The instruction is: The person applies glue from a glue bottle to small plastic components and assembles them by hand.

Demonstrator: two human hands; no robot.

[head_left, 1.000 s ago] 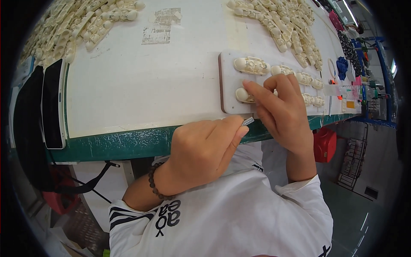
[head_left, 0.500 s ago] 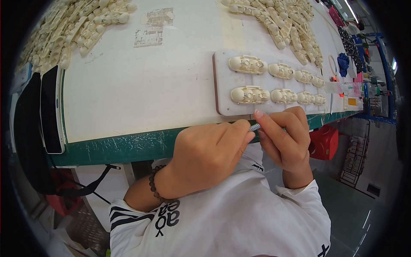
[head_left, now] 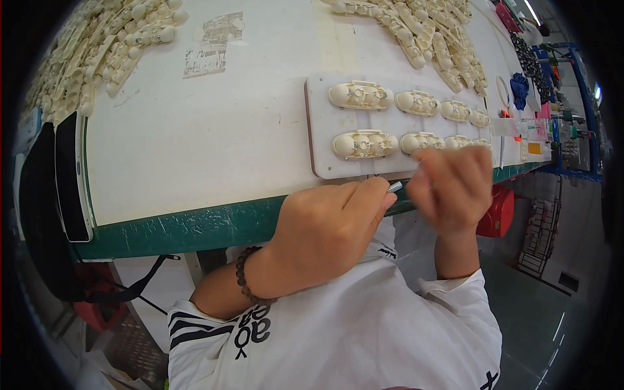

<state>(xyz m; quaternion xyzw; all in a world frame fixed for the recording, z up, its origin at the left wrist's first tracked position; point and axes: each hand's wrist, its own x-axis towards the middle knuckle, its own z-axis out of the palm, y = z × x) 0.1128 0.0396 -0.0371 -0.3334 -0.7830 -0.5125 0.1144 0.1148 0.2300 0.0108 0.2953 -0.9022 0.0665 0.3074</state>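
Note:
My left hand [head_left: 331, 224], a beaded bracelet on its wrist, is closed at the table's front edge. A short silvery ribbed rod [head_left: 394, 187] pokes out between its thumb and fingers; whether it is a spring or a stack of small discs, I cannot make out. Just right of it, my right hand [head_left: 455, 185] is lifted over the near right part of a white fixture board [head_left: 318, 156]. Motion smears its fingers, so anything in them is hidden. Two rows of cream rounded plastic shells [head_left: 366, 144] sit on the board, and my right hand partly covers the near row.
Heaps of similar cream parts lie at the far left [head_left: 123, 49] and far right [head_left: 426, 32]. A dark flat device [head_left: 73, 175] and a black strap bag [head_left: 39, 214] are at the left edge. A red stool [head_left: 497, 211] stands below the table's green edge [head_left: 195, 221].
My right hand has come away from the silvery rod and moved right and up over the board. My left hand keeps the rod. The whole view has shifted slightly.

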